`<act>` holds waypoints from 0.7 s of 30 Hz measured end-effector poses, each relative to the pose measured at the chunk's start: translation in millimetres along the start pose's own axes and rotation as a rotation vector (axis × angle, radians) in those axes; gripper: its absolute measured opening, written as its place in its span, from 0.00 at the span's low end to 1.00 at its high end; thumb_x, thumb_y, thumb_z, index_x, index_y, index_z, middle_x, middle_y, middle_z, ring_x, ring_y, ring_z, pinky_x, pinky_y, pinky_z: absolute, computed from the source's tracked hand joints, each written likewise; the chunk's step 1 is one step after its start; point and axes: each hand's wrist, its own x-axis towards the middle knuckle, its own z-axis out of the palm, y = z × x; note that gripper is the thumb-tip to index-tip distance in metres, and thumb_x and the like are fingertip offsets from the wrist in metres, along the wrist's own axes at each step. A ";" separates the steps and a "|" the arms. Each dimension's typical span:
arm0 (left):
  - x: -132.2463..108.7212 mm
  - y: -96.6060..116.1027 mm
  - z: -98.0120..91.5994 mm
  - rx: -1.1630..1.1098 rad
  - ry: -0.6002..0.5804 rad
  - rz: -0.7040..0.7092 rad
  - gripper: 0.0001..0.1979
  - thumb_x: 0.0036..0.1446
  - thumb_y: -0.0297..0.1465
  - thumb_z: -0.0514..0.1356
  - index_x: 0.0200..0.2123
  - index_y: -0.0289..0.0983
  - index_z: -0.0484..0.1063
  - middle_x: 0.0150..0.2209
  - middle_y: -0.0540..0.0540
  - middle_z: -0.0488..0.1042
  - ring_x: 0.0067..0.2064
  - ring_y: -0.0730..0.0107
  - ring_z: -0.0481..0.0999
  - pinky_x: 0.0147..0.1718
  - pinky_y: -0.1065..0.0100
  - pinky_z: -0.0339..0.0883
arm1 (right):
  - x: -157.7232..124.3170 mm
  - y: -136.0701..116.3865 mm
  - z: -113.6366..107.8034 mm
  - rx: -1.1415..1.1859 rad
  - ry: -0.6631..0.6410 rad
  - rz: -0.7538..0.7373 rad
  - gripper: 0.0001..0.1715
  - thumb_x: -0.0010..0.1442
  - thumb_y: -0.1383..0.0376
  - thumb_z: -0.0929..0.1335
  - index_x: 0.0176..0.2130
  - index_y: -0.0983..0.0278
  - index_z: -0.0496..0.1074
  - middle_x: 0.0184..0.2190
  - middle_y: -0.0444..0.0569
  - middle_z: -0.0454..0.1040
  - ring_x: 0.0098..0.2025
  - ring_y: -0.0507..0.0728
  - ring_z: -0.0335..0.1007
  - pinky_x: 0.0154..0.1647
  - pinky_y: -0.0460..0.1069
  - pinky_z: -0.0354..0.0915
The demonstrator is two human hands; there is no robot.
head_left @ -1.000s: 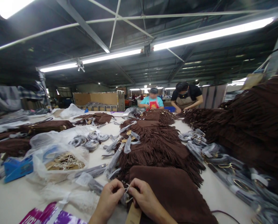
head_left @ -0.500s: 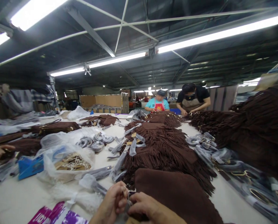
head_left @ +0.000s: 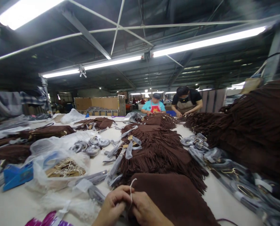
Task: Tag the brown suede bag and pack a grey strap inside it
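Observation:
At the bottom edge my left hand (head_left: 113,205) and my right hand (head_left: 146,211) are pressed close together, both pinching a thin white string (head_left: 131,187) that loops up between them. They work at the near left corner of a flat brown suede bag (head_left: 175,196) lying on the white table (head_left: 10,204). Whatever the string is tied to is hidden under my fingers.
More brown fringed bags (head_left: 158,147) are piled up the middle and at right (head_left: 259,125). A clear plastic bag of tags with strings (head_left: 62,168), a blue box (head_left: 17,175) and wrapped straps (head_left: 90,146) lie left. Two people (head_left: 185,100) work at the far end.
My hands have closed tighter together and the white string now stands up in a loop between them. The card tag seen under my right hand a second ago is out of sight.

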 end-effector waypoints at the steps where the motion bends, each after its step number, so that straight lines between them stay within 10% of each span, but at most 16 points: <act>1: -0.1 4.7 0.1 0.089 -0.019 0.035 0.08 0.52 0.32 0.60 0.26 0.39 0.79 0.43 0.41 0.78 0.48 0.56 0.75 0.50 0.61 0.63 | -0.7 -0.5 -2.0 0.028 0.016 0.036 0.10 0.57 0.71 0.65 0.33 0.62 0.75 0.32 0.44 0.77 0.34 0.54 0.71 0.34 0.44 0.59; 4: -0.2 21.8 -15.2 0.256 0.020 0.089 0.09 0.54 0.31 0.58 0.24 0.39 0.76 0.34 0.44 0.76 0.38 0.62 0.75 0.40 0.65 0.66 | -3.5 3.3 -8.6 0.068 0.031 0.224 0.07 0.49 0.72 0.68 0.31 0.64 0.74 0.25 0.40 0.72 0.28 0.52 0.67 0.27 0.43 0.57; 10: 0.2 43.4 -84.5 0.303 0.493 0.019 0.08 0.46 0.36 0.62 0.28 0.38 0.74 0.31 0.48 0.77 0.36 0.61 0.75 0.37 0.65 0.69 | -4.1 6.9 -14.3 0.070 -0.017 0.286 0.16 0.41 0.79 0.63 0.29 0.64 0.72 0.22 0.37 0.67 0.24 0.49 0.63 0.23 0.41 0.54; 16: -20.5 33.4 -112.3 0.433 0.486 -0.044 0.24 0.46 0.41 0.63 0.47 0.37 0.76 0.43 0.41 0.81 0.40 0.57 0.79 0.42 0.61 0.73 | -6.5 5.4 -13.3 0.038 -0.007 0.227 0.14 0.44 0.78 0.63 0.29 0.64 0.71 0.24 0.40 0.70 0.28 0.52 0.65 0.27 0.44 0.55; 21: -41.8 26.8 -137.0 0.583 0.587 -0.068 0.15 0.49 0.42 0.59 0.33 0.40 0.80 0.36 0.44 0.82 0.42 0.51 0.79 0.46 0.55 0.71 | -7.0 4.2 -14.7 0.002 -0.056 0.198 0.13 0.48 0.76 0.62 0.30 0.62 0.72 0.28 0.42 0.74 0.31 0.54 0.69 0.30 0.45 0.59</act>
